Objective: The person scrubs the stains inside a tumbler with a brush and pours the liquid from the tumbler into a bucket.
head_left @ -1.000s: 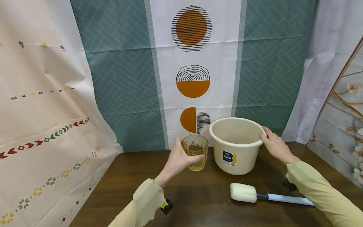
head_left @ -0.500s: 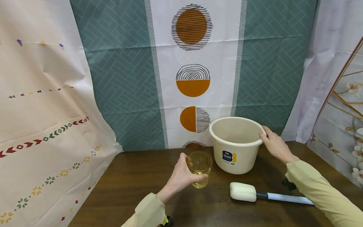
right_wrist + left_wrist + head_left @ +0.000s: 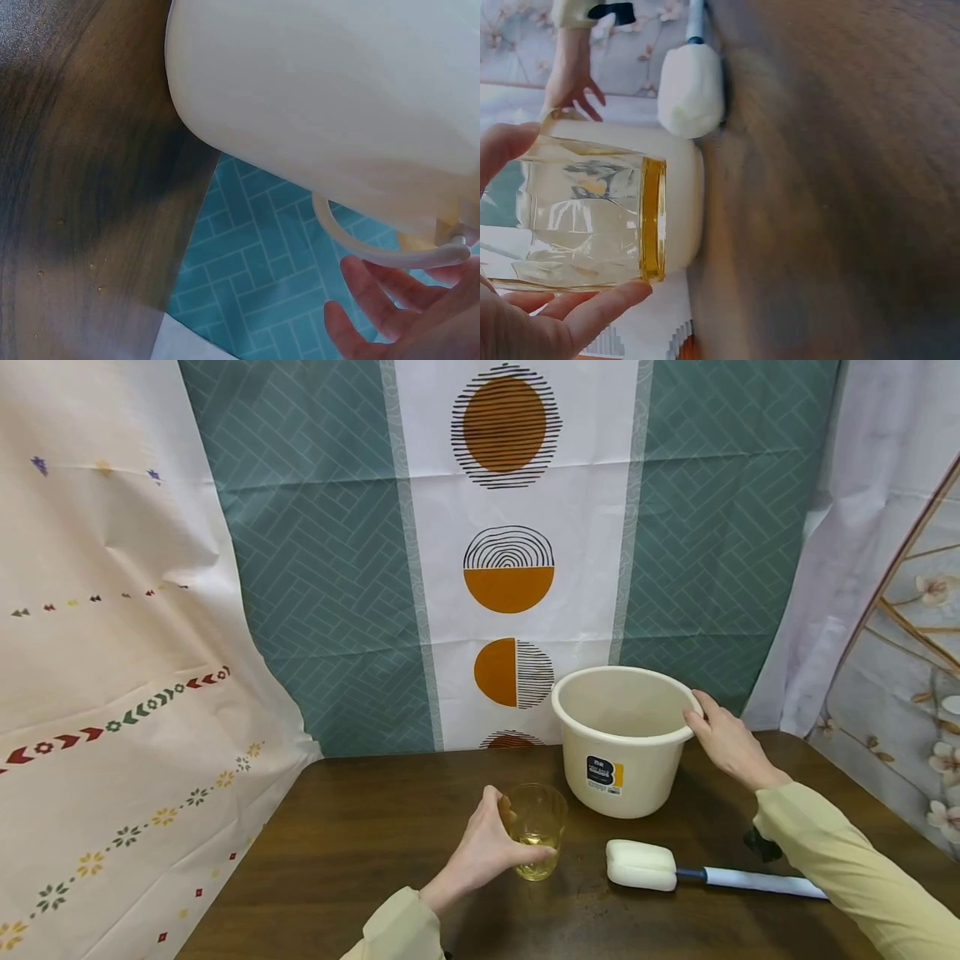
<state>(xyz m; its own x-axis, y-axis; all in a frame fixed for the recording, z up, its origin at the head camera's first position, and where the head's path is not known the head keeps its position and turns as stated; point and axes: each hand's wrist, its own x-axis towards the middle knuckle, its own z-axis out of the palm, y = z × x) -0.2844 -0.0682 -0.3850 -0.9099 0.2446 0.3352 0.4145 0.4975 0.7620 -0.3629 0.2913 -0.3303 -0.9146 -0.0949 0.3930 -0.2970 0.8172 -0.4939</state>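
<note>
My left hand (image 3: 487,843) grips a yellow-tinted clear glass (image 3: 536,831), thumb on one side and fingers on the other. In the left wrist view the glass (image 3: 592,217) has a thick amber base, held apart from the tabletop. My right hand (image 3: 731,743) holds the rim of a cream plastic bucket (image 3: 622,768) at its right side. The right wrist view shows the bucket's curved handle (image 3: 375,253) beside my fingers (image 3: 375,300). In front of the bucket lies a white sponge brush (image 3: 641,865) with a pale blue handle.
A dark wooden table (image 3: 375,827) bears the bucket and the brush. Small water drops (image 3: 94,266) dot its surface. Patterned cloths hang around it: a teal and white one (image 3: 322,568) behind, a cream one (image 3: 112,610) at left, a floral one (image 3: 907,693) at right.
My left hand has brought the glass nearer to me and slightly right, from beside the bucket to in front of it. My right hand stays at the bucket rim.
</note>
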